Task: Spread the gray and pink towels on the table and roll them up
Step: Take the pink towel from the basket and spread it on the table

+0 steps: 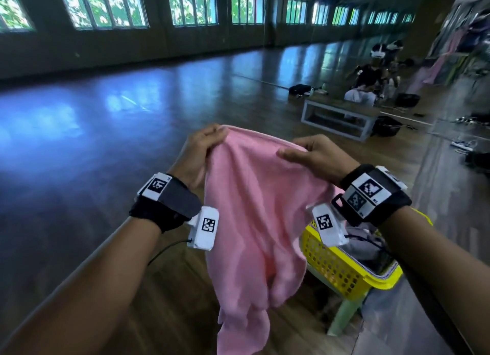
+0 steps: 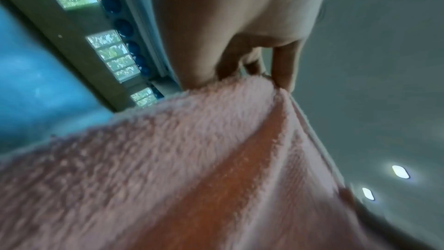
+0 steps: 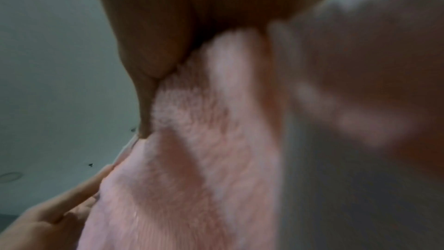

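Up in the air, the pink towel point(image 1: 254, 209) hangs between 2 hands, soft and fluffy, its nap plain in both wrist views. The left hand point(image 1: 197, 153) has curled fingers bunching the top edge at one end, and the right hand point(image 1: 318, 156) pinches the same edge a little way along, thumb laid flat on the near face. From that held edge the cloth sags in long loose folds and narrows to a crumpled tail at the bottom. Behind and to the right of it sits a yellow basket point(image 1: 342, 272) of perforated plastic, resting on a pale green stool point(image 1: 344, 317); grayish cloth point(image 1: 363, 240) lies bunched inside the basket. A dark, glossy wooden floor point(image 1: 106, 116) stretches beyond.
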Tool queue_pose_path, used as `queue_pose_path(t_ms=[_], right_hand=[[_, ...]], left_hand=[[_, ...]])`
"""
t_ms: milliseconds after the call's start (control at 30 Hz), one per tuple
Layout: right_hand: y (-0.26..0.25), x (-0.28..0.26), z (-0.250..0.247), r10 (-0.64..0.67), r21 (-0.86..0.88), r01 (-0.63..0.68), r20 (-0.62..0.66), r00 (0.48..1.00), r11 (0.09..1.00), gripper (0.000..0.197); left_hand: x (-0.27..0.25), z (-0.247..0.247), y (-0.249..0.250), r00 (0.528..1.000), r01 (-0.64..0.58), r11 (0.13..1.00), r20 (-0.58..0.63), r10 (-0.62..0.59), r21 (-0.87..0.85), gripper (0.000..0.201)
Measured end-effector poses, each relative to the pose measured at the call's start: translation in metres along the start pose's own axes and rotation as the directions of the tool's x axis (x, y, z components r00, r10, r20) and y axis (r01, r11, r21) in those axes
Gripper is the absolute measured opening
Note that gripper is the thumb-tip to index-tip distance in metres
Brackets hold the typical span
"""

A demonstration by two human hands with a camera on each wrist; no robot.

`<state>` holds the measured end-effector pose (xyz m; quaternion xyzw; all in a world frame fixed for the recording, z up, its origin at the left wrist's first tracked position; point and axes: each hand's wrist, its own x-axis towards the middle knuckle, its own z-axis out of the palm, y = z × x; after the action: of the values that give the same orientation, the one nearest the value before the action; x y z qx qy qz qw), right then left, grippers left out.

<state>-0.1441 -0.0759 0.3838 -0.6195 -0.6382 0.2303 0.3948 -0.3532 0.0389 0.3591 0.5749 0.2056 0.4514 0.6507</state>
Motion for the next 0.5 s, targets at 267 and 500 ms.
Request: queue_pose_path(t_ms=[267,500], right_hand=[[-0.013,0.006,-0.006,-0.068,0.109,0.065,0.02,0.997,0.992,0.011],[-0.028,0.015,0.01,-0.156,0.356,0.22,-0.2,0.967,0.908,0.028]], left_hand=[[-0.011,0.008,0.003,0.994,0.025,0.99,0.101,-0.04,0.137,0.012],[-0.009,0.039,-0.006,0.911,0.008,0.934,0.384,-0.154,0.356,0.037]])
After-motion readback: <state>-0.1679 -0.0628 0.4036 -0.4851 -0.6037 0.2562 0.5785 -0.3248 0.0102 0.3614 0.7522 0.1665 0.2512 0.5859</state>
